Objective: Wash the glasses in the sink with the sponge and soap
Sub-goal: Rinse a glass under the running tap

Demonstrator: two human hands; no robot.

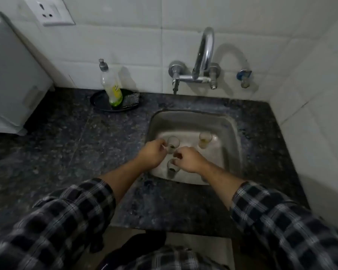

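Observation:
Three small glasses stand in the steel sink (228, 133): a left glass (174, 142), a near glass (171, 168) and a yellowish right glass (204, 140). My left hand (151, 153) reaches in from the left and its curled fingertips pinch the rim of the left glass. With thumb and fingers on its rim, my right hand (190, 159) hovers over the near glass. The soap bottle (112, 88), holding green-yellow liquid, stands on a black tray (98, 102) beside a dark sponge (131, 99) at the back of the counter.
A chrome wall tap (203, 55) arches over the sink; no water is seen running. A dark granite counter (76, 143) surrounds the sink. A white appliance (12, 78) stands at the far left, and a tiled wall closes the right side.

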